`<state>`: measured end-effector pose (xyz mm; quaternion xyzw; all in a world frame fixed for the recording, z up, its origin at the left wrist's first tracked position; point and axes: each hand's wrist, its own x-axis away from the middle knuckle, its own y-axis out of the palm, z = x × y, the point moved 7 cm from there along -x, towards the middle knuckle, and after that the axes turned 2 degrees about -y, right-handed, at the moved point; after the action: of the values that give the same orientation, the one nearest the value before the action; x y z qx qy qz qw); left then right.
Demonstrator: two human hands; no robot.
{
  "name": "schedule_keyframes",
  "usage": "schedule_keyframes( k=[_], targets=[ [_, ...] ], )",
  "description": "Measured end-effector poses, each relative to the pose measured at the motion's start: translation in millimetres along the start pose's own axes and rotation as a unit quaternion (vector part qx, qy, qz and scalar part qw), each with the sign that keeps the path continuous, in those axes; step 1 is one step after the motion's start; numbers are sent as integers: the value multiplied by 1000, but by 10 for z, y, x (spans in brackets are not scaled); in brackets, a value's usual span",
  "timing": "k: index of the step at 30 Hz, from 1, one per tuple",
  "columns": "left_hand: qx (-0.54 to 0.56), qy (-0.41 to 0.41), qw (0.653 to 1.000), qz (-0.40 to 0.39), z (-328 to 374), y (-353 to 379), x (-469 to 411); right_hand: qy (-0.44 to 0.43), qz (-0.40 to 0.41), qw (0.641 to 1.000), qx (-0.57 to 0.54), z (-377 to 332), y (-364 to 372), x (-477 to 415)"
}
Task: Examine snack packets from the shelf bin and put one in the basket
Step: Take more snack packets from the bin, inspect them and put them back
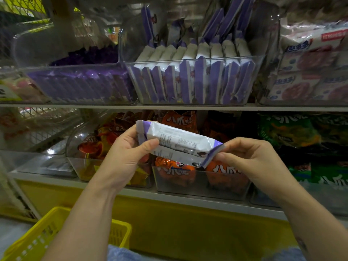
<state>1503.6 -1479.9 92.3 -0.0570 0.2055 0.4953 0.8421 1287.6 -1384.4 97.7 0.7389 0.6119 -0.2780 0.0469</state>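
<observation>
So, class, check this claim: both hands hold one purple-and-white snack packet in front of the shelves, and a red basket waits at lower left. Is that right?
Not quite. The basket is yellow, not red, as the head view shows. The rest stands: the left hand and right hand hold one purple-and-white snack packet in front of the shelves, and the basket waits at lower left.
</observation>
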Motion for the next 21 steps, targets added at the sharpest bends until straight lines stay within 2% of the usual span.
schedule_keyframes(
  k=[6, 10, 12, 16, 21],
  targets=[
    [59, -27, 998, 17, -78, 35, -21, 9, 24, 999, -23, 4, -19, 24],
    [56, -51, 997, 9, -145, 88, -36, 47, -31, 998, -9, 88, 27, 37],
    [36, -52, 998, 1, -151, 102, -39, 59, -59, 995, -53, 99, 62, 30],
    [7, -54, 996, -64, -127, 224, -27, 107, -81, 969, -207, 112, 128, 20],
    [-41, -83, 984, -150, -197, 494, 10, 223, -176, 924, -254, 178, 431, 124]
  ],
)
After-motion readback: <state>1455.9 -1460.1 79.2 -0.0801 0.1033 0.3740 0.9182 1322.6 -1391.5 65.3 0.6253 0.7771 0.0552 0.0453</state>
